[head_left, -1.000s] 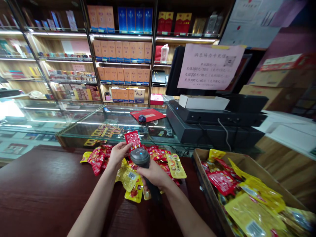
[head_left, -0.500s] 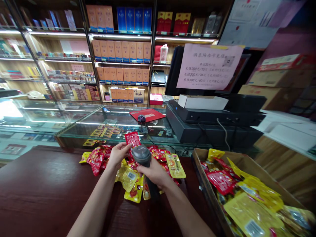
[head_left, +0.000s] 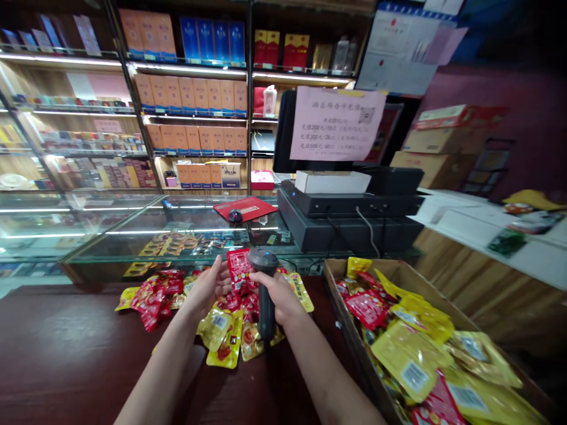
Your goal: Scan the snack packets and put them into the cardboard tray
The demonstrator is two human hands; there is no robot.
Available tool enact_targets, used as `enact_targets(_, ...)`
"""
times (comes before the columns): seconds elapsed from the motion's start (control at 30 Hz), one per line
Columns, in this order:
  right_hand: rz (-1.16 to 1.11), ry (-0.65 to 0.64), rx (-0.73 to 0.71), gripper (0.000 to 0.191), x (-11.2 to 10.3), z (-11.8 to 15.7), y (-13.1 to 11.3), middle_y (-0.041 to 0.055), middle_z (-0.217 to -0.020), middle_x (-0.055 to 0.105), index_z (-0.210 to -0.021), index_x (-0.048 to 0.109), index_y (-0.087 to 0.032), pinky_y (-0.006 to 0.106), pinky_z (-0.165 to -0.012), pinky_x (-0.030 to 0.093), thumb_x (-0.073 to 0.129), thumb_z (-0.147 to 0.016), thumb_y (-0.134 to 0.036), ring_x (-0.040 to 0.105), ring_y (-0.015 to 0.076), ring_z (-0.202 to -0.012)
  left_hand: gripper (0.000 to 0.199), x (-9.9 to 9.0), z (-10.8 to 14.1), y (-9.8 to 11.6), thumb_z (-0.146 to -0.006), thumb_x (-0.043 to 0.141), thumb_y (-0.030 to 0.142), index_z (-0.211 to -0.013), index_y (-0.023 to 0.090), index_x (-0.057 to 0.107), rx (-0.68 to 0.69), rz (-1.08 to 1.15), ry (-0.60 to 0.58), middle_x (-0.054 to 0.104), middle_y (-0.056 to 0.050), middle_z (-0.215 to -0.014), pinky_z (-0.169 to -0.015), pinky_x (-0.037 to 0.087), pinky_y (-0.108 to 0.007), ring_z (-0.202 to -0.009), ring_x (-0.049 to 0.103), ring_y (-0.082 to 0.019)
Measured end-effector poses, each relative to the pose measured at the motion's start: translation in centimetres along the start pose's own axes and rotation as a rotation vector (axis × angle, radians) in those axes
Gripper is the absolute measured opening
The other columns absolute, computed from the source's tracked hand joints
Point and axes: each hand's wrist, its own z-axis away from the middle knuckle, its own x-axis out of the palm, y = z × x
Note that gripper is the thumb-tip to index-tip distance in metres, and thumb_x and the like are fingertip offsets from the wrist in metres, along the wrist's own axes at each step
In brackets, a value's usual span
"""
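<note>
My right hand (head_left: 281, 295) is wrapped round the handle of a dark barcode scanner (head_left: 266, 307), its head up and a small blue light on top. A red snack packet (head_left: 240, 267) stands upright beside the scanner head, its right edge at my right thumb; whether the thumb pinches it I cannot tell. Just left of that packet is my left hand (head_left: 206, 292), thumb raised and fingers apart, fingertips close to the packet's edge. Under and around both hands lies a pile of red packets (head_left: 153, 295) and yellow packets (head_left: 217, 327), some with barcodes showing.
To the right stands an open cardboard box (head_left: 332, 295) holding several red and yellow packets. Behind the brown tabletop (head_left: 66, 354) is a glass display counter (head_left: 119, 230) with a mouse (head_left: 235, 216) on a red pad. A monitor (head_left: 283, 130) bears a pink paper sign.
My left hand has let go of the red packet, its fingers now spread beside it. The scanner has turned more upright in my right hand. The view has shifted to the right.
</note>
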Motion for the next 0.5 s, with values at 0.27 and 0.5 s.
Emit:
enact_targets(0.27, -0.118, 0.176, -0.199, 0.03, -4.8, 6.0, -6.0, -0.0001, -0.069, 0.068, -0.081, 0.067, -0.016, 0.026, -0.068, 0.047, 0.076, -0.054, -0.027, 0.061, 0.0149, -0.067, 0.056, 10.5, 1.2, -0.1, -0.09, 0.038, 0.052, -0.125, 0.012, 0.055, -0.038, -0.003, -0.249, 0.063, -0.017, -0.117, -0.085, 0.05, -0.032, -0.103, 0.062, -0.023)
enact_targets(0.5, -0.054, 0.359, -0.408, 0.027, -13.5, 11.3, -14.1, 0.0005, -0.061, 0.066, -0.077, 0.067, -0.014, 0.028, -0.062, 0.046, 0.073, -0.055, -0.029, 0.061, 0.0173, -0.062, 0.056, 25.6, -0.1, -1.9, -0.091, 0.036, 0.052, -0.122, 0.01, 0.056, -0.02, -0.09, -0.487, 0.066, -0.017, -0.11, -0.074, 0.052, -0.026, -0.091, 0.066, -0.019)
